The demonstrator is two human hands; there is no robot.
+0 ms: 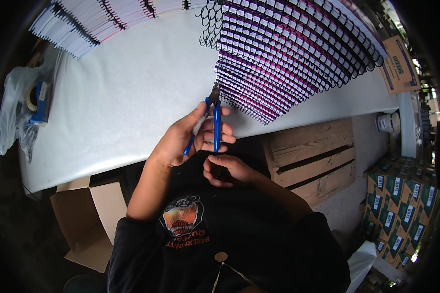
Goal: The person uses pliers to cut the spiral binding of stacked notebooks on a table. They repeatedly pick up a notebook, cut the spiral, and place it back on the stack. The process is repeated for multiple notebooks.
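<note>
My left hand (177,136) is closed around blue-handled cutting pliers (217,128), its fingers behind the spread handles. The dark jaws point away from me and sit at the left corner of a large stack of spiral-bound notebooks (264,73) with black coils and purple-pink edges. Whether the jaws touch a coil, I cannot tell. Below the pliers, close to my body, my right hand (237,170) is curled, its thumb toward the fingers. Something dark shows within the curl, too small to name. Loose black coil ends (211,24) stick out at the stack's far left.
A white-covered table (107,107) carries more bound books (76,29) at the far left. A plastic bag (14,112) and tape roll (33,99) hang at its left edge. Around it are an open cardboard box (105,205), wooden crate (313,156), white tub (388,123) and stacked cartons (398,210).
</note>
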